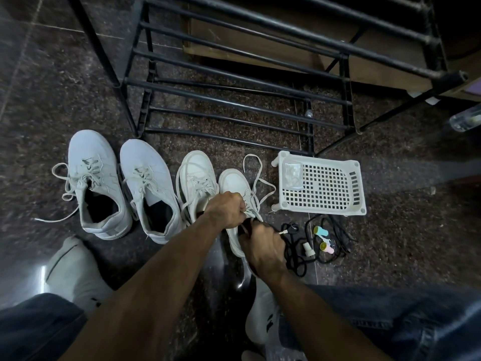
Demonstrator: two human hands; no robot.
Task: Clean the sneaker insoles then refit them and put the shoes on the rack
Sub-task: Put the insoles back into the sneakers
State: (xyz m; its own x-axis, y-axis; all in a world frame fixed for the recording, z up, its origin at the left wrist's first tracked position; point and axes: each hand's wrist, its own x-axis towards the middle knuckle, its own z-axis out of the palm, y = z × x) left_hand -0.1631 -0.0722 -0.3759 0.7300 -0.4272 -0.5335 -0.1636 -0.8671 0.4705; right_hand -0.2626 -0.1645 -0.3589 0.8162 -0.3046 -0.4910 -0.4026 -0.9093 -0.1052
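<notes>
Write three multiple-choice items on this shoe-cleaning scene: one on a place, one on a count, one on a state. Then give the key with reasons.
1. Where does the white perforated tray lie?
A. On the rack
B. On the floor, right of the shoes
C. In the person's lap

2. How many white sneakers stand on the floor?
A. Two
B. Three
C. Four

3. What are the hands doing?
A. Both hold the rightmost sneaker
B. Both rest idle
C. One holds the tray

Key: 1 B, it sits on the floor before the black shoe rack. 2 C, two pairs stand in a row. 3 A, left hand and right hand grip its opening.
</notes>
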